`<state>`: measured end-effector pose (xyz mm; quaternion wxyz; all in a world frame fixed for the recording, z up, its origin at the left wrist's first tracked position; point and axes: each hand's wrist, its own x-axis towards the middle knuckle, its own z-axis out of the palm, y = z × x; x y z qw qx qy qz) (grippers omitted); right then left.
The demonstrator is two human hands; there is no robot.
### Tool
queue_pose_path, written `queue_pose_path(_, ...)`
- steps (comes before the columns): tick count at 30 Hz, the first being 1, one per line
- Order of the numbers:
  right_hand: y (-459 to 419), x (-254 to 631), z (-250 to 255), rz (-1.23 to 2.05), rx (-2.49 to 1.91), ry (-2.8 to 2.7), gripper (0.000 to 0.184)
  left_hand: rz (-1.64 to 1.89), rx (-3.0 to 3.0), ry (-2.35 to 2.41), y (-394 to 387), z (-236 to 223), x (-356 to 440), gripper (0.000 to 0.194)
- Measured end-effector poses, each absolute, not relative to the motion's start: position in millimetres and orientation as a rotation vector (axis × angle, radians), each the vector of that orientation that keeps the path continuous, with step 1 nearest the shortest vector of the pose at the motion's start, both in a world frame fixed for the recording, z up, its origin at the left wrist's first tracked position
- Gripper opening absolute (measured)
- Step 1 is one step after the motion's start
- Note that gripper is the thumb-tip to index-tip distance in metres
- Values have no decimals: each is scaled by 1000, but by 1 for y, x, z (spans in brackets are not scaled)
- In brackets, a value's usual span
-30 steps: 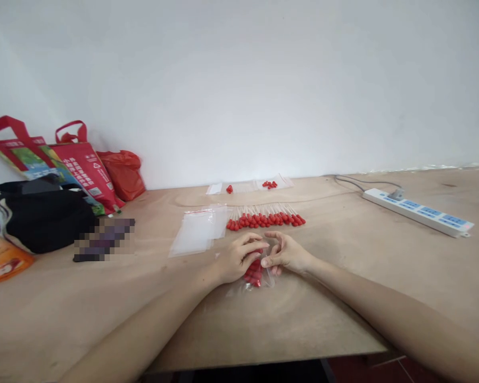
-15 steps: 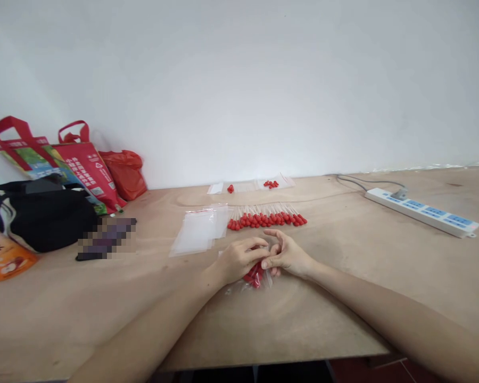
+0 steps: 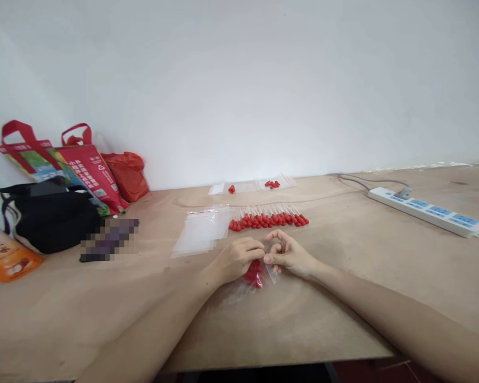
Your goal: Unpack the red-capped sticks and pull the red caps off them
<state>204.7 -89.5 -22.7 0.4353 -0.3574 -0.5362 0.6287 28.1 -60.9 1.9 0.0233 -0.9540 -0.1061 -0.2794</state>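
A clear plastic zip bag [image 3: 271,274] lies in front of me with red-tipped pieces [image 3: 254,275] bunched inside. My left hand [image 3: 240,259] is closed on the bag's upper part, its fingers bent over the red pieces. At the bag's right side, my right hand [image 3: 289,256] pinches the plastic edge between thumb and fingertips. The fingertips of both hands nearly meet, and the exact grip there is partly hidden. Just beyond the hands, several red-tipped sticks [image 3: 269,219] lie in a row, red ends towards me. Left of them rests a stack of clear zip bags [image 3: 201,231].
Against the wall lie more bags [image 3: 247,186] and small red-tipped pieces [image 3: 272,184]. A white power strip [image 3: 425,210] with a cable is at the right. On the left are a black bag [image 3: 51,218], red shopping bags [image 3: 88,173], an orange pouch [image 3: 14,263] and a pixelated dark object [image 3: 109,240].
My left hand's fingers have curled in tighter and drawn back slightly from the right hand, exposing more of the red pieces. The whole view has shifted a little.
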Motion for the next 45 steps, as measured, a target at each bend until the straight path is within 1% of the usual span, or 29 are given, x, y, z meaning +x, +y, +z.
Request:
queue_pose_path(4, -88, 209, -26, 1541, -811, -1433, 36, -807, -2957, -413, -61, 3, 22, 24)
queue_pose_path(7, -91, 211, -27, 1331, -767, -1605, 25, -846, -2951, -444, -61, 3, 19, 23)
queue_pose_path(9, -94, 211, -27, 1023, -738, -1801, 17, -874, -2952, -459, -60, 2, 18, 22)
queue_pose_path(11, -96, 211, -27, 607, -706, -1984, 13, -874, -2959, -470, -59, 1, 17, 22)
queue_pose_path(13, -94, 210, -27, 183, -665, -2099, 16, -841, -2959, -467, -57, 0, 17, 23)
queue_pose_path(15, -91, 211, -27, -155, -627, -2168, 22, -799, -2959, -460, -55, -1, 17, 23)
queue_pose_path(17, -86, 212, -27, -385, -610, -2221, 27, -769, -2967, -465, -52, -2, 19, 23)
queue_pose_path(19, -82, 214, -27, -510, -609, -2259, 29, -756, -2979, -453, -49, -1, 20, 22)
queue_pose_path(24, -74, 216, -29, -648, -634, -2249, 27, -763, -2960, -332, -37, -3, 26, 21)
queue_pose_path(28, -67, 217, -31, -706, -674, -2258, 29, -728, -2921, -323, -26, -5, 29, 23)
queue_pose_path(35, -60, 219, -27, -748, -558, -2364, 32, -484, -2781, -152, -22, -5, 34, 30)
queue_pose_path(41, -58, 220, -26, -743, -512, -2481, 31, -456, -2757, -73, -23, -5, 37, 35)
queue_pose_path(45, -57, 221, -25, -705, -517, -2544, 29, -438, -2844, -141, -21, -1, 32, 32)
